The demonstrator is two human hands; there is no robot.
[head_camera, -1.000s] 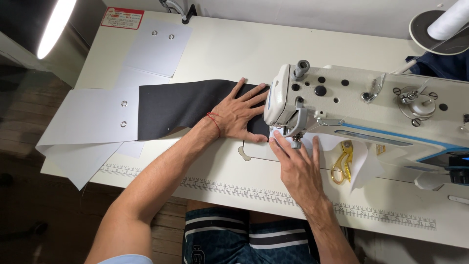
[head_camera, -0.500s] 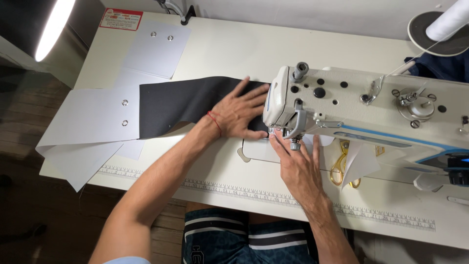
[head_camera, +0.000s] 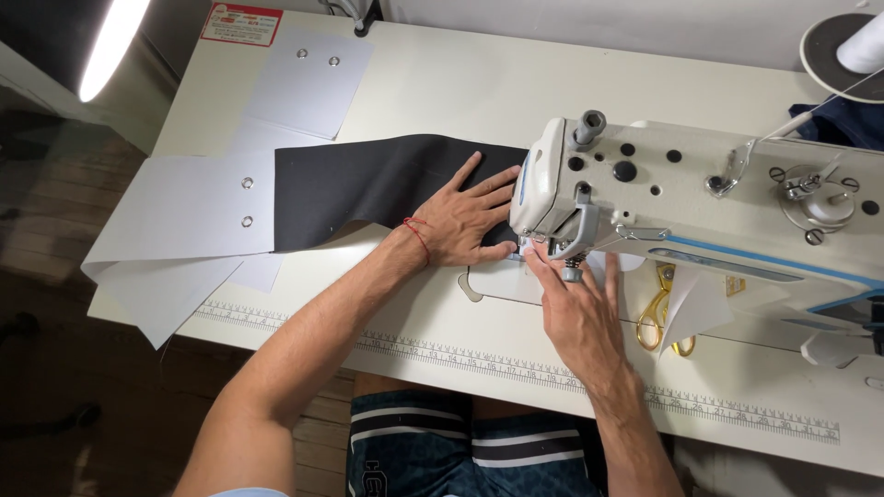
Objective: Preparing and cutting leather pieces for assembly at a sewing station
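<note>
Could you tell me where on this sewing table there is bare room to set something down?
Bare table lies behind the black fabric, and along the front edge left of the right hand. It is crowded at the sewing machine, around the left hand and scissors.

Cream table (head_camera: pixel 442 92) with printed ruler strip along near edge. Dark wood plank floor (head_camera: pixel 55 221) at left. Bright lamp (head_camera: pixel 112 46) past far-left corner.

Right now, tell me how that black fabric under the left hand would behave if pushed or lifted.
The black fabric lies flat and smooth under the left hand, so it probably slides easily on the table. It looks thin and would likely droop if lifted. The attached white panels overhang the edge, suggesting drag.
</note>
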